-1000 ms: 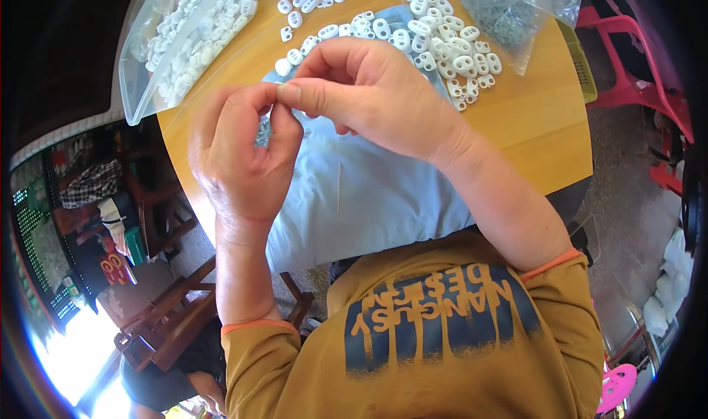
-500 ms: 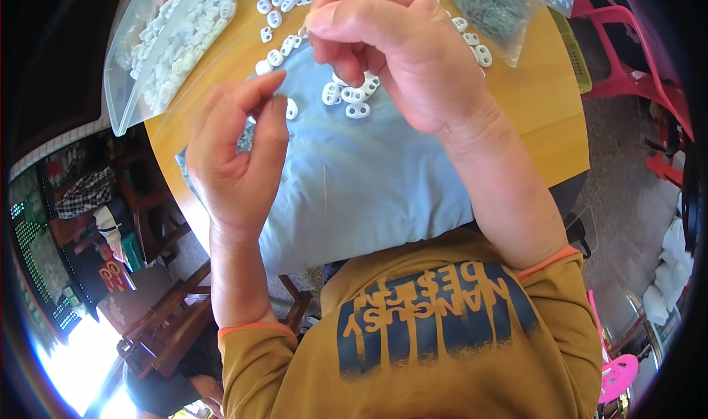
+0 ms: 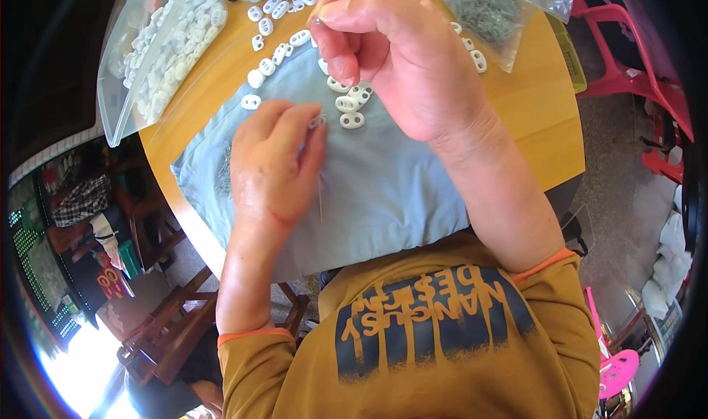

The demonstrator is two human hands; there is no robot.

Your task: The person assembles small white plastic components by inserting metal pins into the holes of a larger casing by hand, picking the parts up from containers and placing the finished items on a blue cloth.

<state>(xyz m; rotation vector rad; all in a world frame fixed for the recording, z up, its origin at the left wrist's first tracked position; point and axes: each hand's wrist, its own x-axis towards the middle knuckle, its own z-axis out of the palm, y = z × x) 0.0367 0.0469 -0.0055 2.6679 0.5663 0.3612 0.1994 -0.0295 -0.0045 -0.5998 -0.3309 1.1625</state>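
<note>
the left hand's fingertips clamp a white piece over the blue cloth; the right hand pinches a tiny bit (too small to name from here).

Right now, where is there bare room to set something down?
Blue cloth looks bare between the thin stick and right forearm; so does tabletop between that forearm and the table's right edge. Crowded: the far side, with white two-hole pieces and filled clear bags.
</note>
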